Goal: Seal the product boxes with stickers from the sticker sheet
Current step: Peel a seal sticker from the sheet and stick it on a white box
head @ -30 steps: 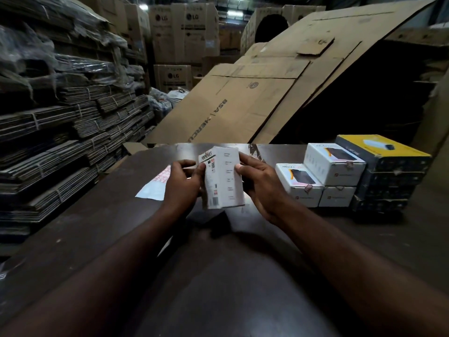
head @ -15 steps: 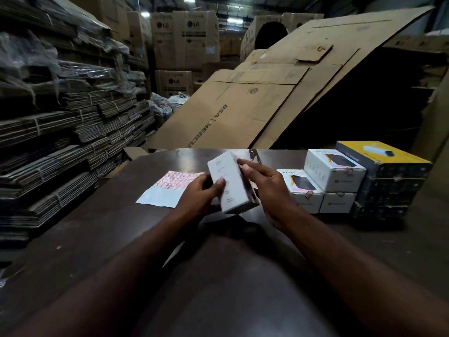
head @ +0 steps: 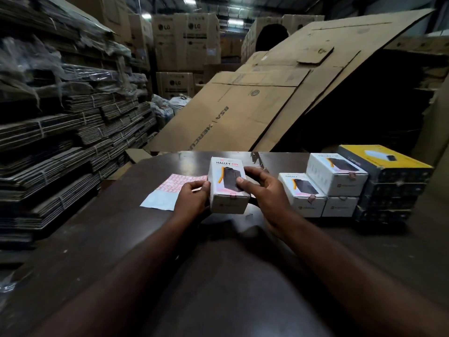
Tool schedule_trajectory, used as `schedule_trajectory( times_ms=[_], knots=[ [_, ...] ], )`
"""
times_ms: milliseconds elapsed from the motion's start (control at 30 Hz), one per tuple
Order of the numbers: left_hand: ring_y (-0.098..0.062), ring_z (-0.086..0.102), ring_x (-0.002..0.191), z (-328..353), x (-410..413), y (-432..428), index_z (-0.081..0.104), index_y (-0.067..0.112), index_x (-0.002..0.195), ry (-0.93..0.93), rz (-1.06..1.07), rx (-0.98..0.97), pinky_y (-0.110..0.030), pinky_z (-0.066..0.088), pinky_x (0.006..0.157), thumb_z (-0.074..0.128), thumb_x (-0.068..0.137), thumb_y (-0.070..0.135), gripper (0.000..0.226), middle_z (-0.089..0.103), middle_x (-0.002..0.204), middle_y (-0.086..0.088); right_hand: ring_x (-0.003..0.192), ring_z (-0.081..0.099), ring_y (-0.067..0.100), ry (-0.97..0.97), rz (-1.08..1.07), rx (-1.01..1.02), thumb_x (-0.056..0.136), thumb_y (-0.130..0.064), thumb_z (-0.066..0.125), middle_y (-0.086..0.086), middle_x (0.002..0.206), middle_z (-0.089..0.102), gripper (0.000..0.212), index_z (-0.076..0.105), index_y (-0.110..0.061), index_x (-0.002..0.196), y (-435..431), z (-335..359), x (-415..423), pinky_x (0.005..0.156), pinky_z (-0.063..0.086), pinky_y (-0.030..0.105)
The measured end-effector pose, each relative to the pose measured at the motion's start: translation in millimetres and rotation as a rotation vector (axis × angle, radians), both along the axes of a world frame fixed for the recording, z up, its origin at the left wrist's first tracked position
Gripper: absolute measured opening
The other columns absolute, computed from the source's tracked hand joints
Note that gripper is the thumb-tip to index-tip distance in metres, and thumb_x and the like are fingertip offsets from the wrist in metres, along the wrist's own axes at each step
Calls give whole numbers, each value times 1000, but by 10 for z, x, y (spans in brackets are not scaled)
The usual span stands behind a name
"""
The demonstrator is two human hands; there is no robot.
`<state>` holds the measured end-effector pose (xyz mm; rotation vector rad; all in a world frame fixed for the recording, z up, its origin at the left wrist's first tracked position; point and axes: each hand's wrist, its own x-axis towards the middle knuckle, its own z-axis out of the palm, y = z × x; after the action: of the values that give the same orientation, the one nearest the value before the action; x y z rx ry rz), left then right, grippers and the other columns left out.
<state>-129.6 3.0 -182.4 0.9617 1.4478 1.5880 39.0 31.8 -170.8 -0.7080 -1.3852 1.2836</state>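
The product box [head: 227, 188] has flipped face-up, its long axis pointing away, "HALLEY 20K" readable; left hand [head: 192, 200] and right hand [head: 264, 194] grasp its sides.

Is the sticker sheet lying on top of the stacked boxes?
No, the sticker sheet lies flat on the dark table beside the left hand gripping the white box, away from the stacked boxes.

white box [head: 228, 188], centre: "HALLEY 20K" // brown cartons [head: 192, 37], far: "LG" // cardboard sheet [head: 218, 122], leaning, far centre: "BSA", "MERCU…", upside down // yellow box [head: 379, 159], right: "LAPCARE", faint
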Motion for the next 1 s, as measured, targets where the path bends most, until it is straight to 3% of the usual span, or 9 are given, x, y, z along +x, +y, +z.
schedule_trajectory(
  times_ms=[100, 267, 367, 467, 600, 700, 800, 867, 1000],
  knots=[
    [-12, 59, 64, -7, -31, 7, 58, 6, 116, 9, 15, -5, -16, 47, 40, 55, 101, 26, 26, 66, 99, -15, 88, 74, 16, -29, 34, 10, 91, -4, 67, -6, 99, 77, 36, 62, -15, 124, -13, -23, -29, 70, 57, 27],
    [-15, 63, 71, -54, -59, 44, 58, 13, 102, 49, 27, -25, -19, 49, 44, 55, 100, 26, 14, 68, 108, -19, 94, 73, 18, -31, 61, 12, 92, -4, 64, 4, 111, 75, 38, 61, -16, 128, -22, -43, -59, 74, 57, 26],
    [-16, 64, 78, -39, -86, 46, 60, 12, 101, 147, 27, -28, -22, 53, 58, 54, 101, 29, 18, 70, 107, -15, 107, 70, 21, -41, 47, 16, 92, -4, 65, 2, 121, 71, 37, 62, -18, 126, -7, -54, -92, 88, 57, 34],
    [-11, 64, 76, 44, -126, -10, 66, 12, 94, 281, 46, -8, -14, 52, 61, 55, 100, 36, 27, 71, 91, -3, 110, 69, 24, -78, 23, 64, 91, -3, 66, 3, 120, 71, 37, 63, -22, 122, -10, -40, -116, 95, 56, 40],
    [-34, 70, 96, 169, -279, -84, 71, 10, 90, 180, -27, -27, -53, 59, 85, 58, 84, 66, 57, 72, 95, -10, 108, 69, 22, -132, 21, 120, 92, -3, 65, -11, 106, 71, 36, 63, -35, 107, -68, 42, -252, 94, 56, 35],
    [-36, 72, 90, 197, -478, -128, 72, 13, 86, 246, 18, -31, -58, 58, 82, 58, 60, 81, 74, 74, 92, -14, 105, 70, 19, -191, 9, 164, 88, -8, 70, -9, 107, 72, 37, 63, -36, 111, -92, 57, -455, 93, 56, 38],
    [-29, 71, 83, 211, -711, -197, 72, 14, 82, 339, 99, -42, -53, 59, 81, 56, 61, 78, 70, 74, 83, -7, 94, 70, 11, -216, 15, 171, 89, -5, 69, -17, 100, 68, 41, 61, -30, 120, -149, 98, -722, 88, 57, 32],
    [-24, 66, 81, 261, -851, -267, 68, 14, 78, 379, 166, -56, -43, 55, 80, 54, 72, 74, 62, 70, 80, -2, 91, 68, 6, -224, 11, 155, 88, -7, 70, -15, 103, 67, 43, 62, -24, 126, -207, 146, -939, 90, 58, 37],
    [-28, 60, 102, 197, -1186, -209, 67, 5, 110, 464, 200, -180, -29, 41, 76, 36, 99, 59, 63, 66, 114, -17, 95, 69, 17, -259, 14, 140, 81, -17, 72, 0, 110, 72, 45, 66, -16, 125, -287, 165, -1330, 94, 56, 45]
  ],
)
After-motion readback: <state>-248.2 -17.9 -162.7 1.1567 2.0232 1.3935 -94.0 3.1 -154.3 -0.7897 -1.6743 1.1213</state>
